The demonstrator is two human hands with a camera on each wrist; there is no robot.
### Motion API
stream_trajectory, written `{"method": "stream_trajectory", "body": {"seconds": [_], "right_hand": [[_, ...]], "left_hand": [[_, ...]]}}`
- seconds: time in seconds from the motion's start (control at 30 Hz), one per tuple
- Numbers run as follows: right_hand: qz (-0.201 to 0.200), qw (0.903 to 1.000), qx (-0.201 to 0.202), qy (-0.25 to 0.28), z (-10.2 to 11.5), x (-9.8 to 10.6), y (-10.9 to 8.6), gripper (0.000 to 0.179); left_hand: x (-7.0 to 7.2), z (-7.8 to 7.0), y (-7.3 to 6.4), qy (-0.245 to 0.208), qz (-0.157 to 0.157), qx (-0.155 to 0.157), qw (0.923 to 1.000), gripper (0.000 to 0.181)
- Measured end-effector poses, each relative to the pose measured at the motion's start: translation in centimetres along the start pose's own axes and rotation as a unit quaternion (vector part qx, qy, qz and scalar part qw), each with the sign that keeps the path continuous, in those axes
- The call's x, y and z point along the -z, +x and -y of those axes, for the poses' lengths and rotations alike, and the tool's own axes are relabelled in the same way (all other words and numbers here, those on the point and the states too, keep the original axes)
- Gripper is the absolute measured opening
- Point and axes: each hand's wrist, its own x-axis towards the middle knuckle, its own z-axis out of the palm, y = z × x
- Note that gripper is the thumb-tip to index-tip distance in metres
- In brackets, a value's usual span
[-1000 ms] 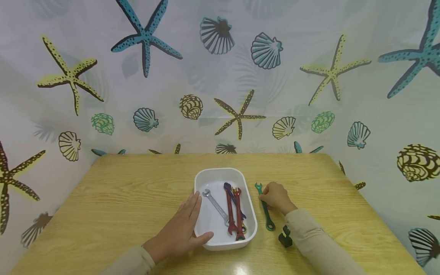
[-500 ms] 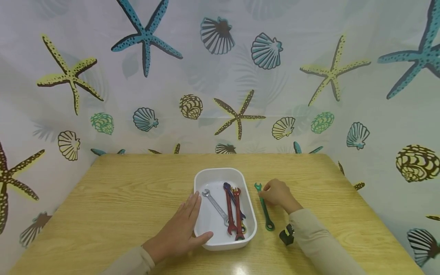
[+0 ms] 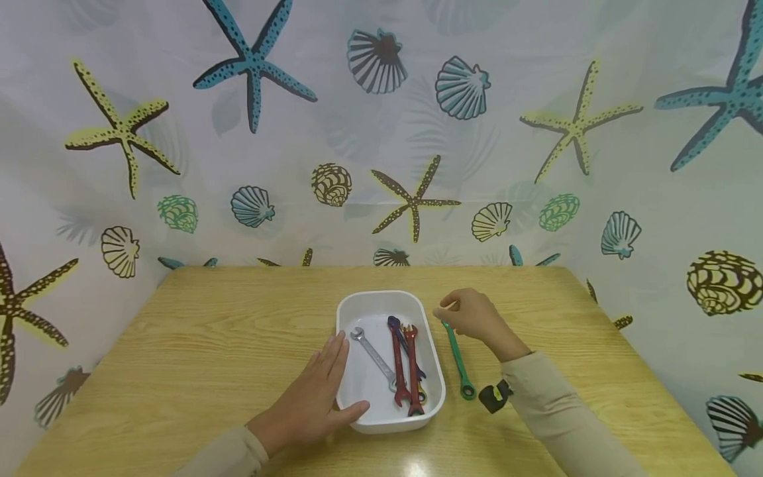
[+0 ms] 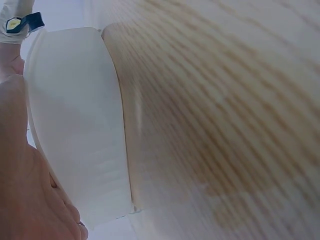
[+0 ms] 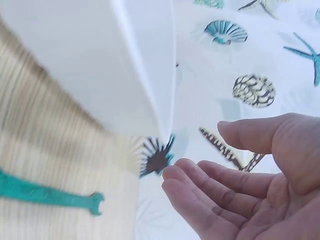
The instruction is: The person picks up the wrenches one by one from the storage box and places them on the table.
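Note:
My left hand rests with straight fingers against the left side of a white tray; the left wrist view shows it along the tray's outer wall. Inside lie a silver wrench, two red wrenches, and purple and yellow ones partly hidden under them. A green wrench lies on the table just right of the tray. My right hand hovers over its far end, holding nothing. In the right wrist view, thumb and fingers are apart, and the green wrench lies away from them.
The wooden table stretches out on both sides of the tray. Behind it and at its sides hangs a white curtain printed with starfish and shells. A black camera mount sits at the right wrist.
The right hand has let go of the green wrench and moved up and away from its shaft. The wrench stays beside the tray. My left hand has not moved.

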Motion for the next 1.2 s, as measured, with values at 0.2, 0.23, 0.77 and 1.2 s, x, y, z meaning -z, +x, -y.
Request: {"method": "stream_trajectory", "body": {"seconds": [0.2, 0.23, 0.77, 1.2], "right_hand": [[0.006, 0.9996, 0.015, 0.025, 3.0, -0.6, -0.2, 0.035], [0.008, 0.9993, 0.015, 0.033, 3.4, -0.8, -0.3, 0.034], [0.027, 0.9965, 0.039, 0.069, 5.1, -8.3, 0.1, 0.03], [0.029, 0.999, -0.009, 0.034, 4.2, -11.0, 0.5, 0.03]], "left_hand": [[0.1, 0.0, 0.0, -0.005, 0.008, 0.006, 0.9999, 0.099], [0.2, 0.0, 0.1, -0.006, 0.01, 0.008, 0.9999, 0.098], [-0.1, 0.2, 0.1, -0.01, -0.001, -0.009, 0.9999, 0.098], [-0.2, 0.2, 0.2, -0.002, -0.012, -0.016, 0.9998, 0.097]]}}
